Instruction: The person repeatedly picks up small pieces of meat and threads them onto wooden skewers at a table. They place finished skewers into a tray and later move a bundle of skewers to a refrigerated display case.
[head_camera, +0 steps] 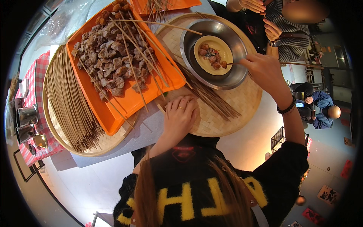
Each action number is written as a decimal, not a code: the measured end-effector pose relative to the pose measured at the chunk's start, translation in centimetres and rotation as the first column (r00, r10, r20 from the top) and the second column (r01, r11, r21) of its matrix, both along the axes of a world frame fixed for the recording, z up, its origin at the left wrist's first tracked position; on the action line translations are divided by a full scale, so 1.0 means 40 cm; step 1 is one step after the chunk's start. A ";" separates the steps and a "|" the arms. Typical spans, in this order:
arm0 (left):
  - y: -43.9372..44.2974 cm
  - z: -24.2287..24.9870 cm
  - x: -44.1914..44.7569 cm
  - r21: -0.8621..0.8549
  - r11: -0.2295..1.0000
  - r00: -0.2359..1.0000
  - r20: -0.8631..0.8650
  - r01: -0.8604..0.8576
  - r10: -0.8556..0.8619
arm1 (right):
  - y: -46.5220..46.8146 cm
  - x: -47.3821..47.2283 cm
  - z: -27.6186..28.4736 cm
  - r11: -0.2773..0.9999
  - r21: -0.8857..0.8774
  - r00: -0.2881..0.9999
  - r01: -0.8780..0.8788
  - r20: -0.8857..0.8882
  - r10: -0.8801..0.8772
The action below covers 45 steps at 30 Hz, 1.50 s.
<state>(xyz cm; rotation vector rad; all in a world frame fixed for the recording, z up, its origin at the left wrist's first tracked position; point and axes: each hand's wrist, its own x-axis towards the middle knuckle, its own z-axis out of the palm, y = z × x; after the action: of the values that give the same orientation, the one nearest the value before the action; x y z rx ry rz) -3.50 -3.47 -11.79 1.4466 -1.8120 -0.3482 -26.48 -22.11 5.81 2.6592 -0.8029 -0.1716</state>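
Observation:
My right hand pinches a thin wooden skewer. Its tip touches browned chunks of food in a cream-coloured bowl, which sits inside a stainless steel basin. The basin stands on a round woven bamboo tray. My left hand rests palm down at that tray's near left rim, fingers close together; what lies beneath them is hidden. Just beyond it, an orange plastic tray holds a heap of brown food cubes, with several loaded skewers across them.
Left of the orange tray, a second bamboo tray carries a dense bundle of bare skewers. Loose skewers lie beside the basin. Another orange tray is at the far edge. Across the table, a person's hands hold a skewer.

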 end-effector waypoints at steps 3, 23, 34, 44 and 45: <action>0.000 0.002 0.000 -0.005 1.000 1.000 0.011 -0.021 0.021 | -0.003 0.006 0.003 1.000 -0.011 1.000 0.000 -0.024 -0.001; 0.001 0.005 0.003 -0.028 0.999 0.999 0.025 -0.040 0.041 | -0.028 0.035 -0.005 0.993 0.056 0.985 -0.102 -0.136 0.108; -0.004 0.004 0.001 -0.087 0.994 0.998 0.007 -0.069 0.070 | -0.040 0.060 0.034 0.997 -0.037 0.993 -0.066 -0.103 0.062; -0.001 0.001 0.001 -0.037 0.998 0.999 -0.023 -0.042 0.041 | -0.044 0.061 0.015 0.997 0.006 0.991 -0.076 -0.107 0.076; -0.002 0.002 0.001 -0.039 0.998 0.999 -0.006 -0.046 0.046 | -0.045 0.061 0.014 0.997 0.006 0.991 -0.074 -0.111 0.075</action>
<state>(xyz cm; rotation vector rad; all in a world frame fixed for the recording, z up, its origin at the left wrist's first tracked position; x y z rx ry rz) -3.46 -3.53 -11.70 1.4571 -1.7691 -0.2911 -24.02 -23.92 6.37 2.6501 -0.6674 -0.2985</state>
